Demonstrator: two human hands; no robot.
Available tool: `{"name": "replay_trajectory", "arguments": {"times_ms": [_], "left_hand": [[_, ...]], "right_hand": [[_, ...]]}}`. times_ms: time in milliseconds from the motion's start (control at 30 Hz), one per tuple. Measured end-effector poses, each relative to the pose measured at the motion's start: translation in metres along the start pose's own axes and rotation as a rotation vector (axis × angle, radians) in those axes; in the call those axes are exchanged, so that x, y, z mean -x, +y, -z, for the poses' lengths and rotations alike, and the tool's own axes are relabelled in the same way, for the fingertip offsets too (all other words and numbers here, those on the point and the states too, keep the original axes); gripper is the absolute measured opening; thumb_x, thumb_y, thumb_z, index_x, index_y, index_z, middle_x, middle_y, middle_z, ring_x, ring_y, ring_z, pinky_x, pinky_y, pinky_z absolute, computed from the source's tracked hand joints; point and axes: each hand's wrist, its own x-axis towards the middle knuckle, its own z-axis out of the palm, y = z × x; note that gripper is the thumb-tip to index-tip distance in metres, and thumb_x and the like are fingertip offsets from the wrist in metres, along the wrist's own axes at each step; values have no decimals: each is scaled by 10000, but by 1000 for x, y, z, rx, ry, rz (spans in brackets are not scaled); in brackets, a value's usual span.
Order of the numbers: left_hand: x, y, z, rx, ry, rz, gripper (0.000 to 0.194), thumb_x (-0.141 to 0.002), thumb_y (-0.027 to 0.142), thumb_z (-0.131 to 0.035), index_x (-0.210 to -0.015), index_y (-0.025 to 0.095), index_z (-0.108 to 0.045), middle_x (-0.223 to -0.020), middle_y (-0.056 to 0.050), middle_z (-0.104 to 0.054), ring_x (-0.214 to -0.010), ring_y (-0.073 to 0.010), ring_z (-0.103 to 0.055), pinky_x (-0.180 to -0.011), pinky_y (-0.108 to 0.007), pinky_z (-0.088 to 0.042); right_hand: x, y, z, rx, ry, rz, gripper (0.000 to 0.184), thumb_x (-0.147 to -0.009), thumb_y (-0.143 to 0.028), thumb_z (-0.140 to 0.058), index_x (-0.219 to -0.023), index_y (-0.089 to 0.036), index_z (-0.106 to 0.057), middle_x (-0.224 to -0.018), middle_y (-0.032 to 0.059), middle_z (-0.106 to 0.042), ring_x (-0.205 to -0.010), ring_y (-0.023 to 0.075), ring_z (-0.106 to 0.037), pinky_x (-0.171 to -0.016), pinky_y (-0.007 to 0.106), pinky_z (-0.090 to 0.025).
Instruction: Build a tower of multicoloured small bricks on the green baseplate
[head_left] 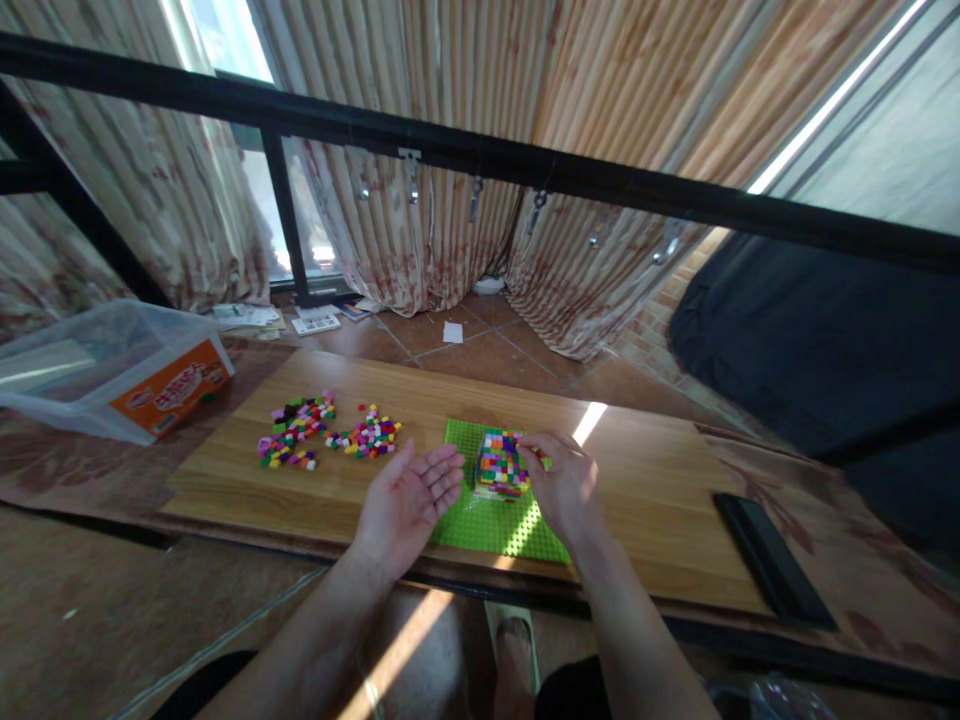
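Observation:
A block built of many small coloured toy bricks (501, 466) stands on a green studded baseplate (480, 525). My right hand (564, 480) is at the block's upper right edge, its thumb and forefinger pinched together. What lies between those fingertips is too small to make out. To the left of the block, my left hand (409, 500) is held palm up with the fingers stretched out, and nothing shows in the palm. Its fingertips overlap the left edge of the baseplate in view.
Two piles of loose bricks, one at the left (296, 428) and one nearer the middle (367, 434), lie on the wooden board (247, 490). A clear plastic bin (127, 350) stands far left. A black flat object (772, 560) lies right. A dark metal bar (480, 150) crosses above.

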Motion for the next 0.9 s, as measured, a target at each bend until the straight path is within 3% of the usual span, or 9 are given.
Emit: {"name": "replay_trajectory", "arguments": {"times_ms": [167,567,900], "left_hand": [[0,1,1,9,11,6,378,-878,387,-460,-883,87,-691,-845,-126,-696,-747,-160,-645,-719,-269,-516],[-1,0,1,19,37,6,355,-888,345,-454,-832,80,-683,-786,-114,-684,-685,-149,-635,-658,-254,-514],[-1,-2,1,16,30,10,343,-880,338,-463,-828,85,-689,-780,-108,-684,-658,-130,-622,-646,-235,-500]], "right_hand": [[0,0,-1,27,-2,39,170,-822,-250,-544,-784,-237,-710,-810,33,-674,-788,177,-612,-740,314,-486],[1,10,-4,12,7,-27,142,-806,-297,-587,-818,-231,-712,-825,16,-688,-784,167,-622,-734,298,-481],[3,9,-4,25,4,-41,178,-780,-346,-586,-832,-247,-724,-777,14,-703,-634,157,-591,-620,285,-474]]}}
